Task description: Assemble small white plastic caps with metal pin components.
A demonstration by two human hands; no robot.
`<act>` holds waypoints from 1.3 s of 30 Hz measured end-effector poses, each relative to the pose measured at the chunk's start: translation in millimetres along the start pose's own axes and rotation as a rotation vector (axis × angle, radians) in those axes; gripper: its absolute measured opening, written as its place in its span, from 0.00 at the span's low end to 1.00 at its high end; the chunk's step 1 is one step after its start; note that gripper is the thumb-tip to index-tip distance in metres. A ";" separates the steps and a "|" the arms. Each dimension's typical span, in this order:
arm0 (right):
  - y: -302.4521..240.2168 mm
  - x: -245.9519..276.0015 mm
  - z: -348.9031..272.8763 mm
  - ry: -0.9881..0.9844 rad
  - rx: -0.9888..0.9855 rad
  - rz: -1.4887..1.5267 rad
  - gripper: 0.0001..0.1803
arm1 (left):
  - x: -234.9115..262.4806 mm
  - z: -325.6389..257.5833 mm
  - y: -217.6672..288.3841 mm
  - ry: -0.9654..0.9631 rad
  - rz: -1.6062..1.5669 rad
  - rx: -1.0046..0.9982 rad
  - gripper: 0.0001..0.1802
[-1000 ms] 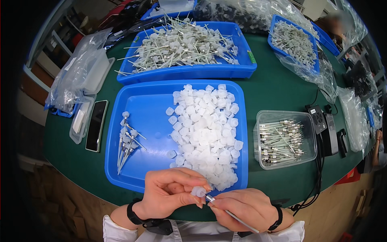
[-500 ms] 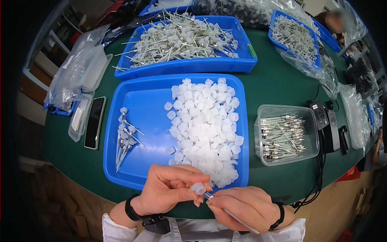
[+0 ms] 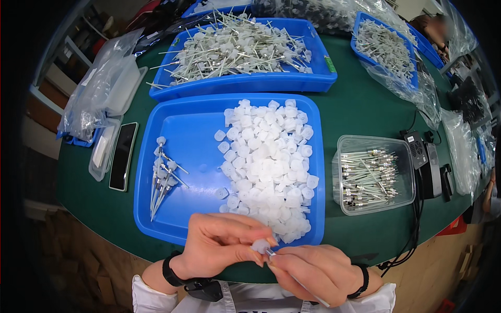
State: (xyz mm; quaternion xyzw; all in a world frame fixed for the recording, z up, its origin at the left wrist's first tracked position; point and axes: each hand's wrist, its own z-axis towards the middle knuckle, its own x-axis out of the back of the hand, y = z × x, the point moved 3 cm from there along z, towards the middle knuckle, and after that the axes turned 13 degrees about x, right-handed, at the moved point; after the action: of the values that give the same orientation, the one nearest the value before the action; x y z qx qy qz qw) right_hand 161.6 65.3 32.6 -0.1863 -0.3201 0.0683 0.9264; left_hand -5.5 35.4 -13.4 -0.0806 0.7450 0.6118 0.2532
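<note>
My left hand [image 3: 219, 245] pinches a small translucent white plastic cap [image 3: 259, 246] between thumb and fingers. My right hand [image 3: 313, 268] grips a thin metal pin [image 3: 297, 279] whose tip meets the cap. Both hands hover at the near edge of a blue tray [image 3: 188, 130]. The tray holds a heap of white caps [image 3: 269, 167] on its right side. A few finished capped pins [image 3: 162, 175] lie on its left side.
A clear plastic box of metal pins [image 3: 373, 175] stands right of the tray. A farther blue tray [image 3: 313, 81] is full of capped pins. A phone [image 3: 123, 155] and plastic bags [image 3: 99, 94] lie left; another blue tray [image 3: 386, 47] and black devices [image 3: 425, 161] lie right.
The hands have stayed together at the tray's near edge, shifting slightly while working the pin into the cap. Nothing else has moved.
</note>
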 end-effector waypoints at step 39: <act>12.8 7.3 -4.8 -0.238 -0.017 -0.068 0.08 | -9.6 -0.4 -1.8 0.098 0.274 -0.076 0.12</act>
State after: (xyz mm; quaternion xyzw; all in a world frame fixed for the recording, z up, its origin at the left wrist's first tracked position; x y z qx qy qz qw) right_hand 170.3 77.5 28.3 -0.1739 -0.4344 0.0556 0.8820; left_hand 3.4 32.7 -10.3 -0.0178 0.7368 0.6637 0.1274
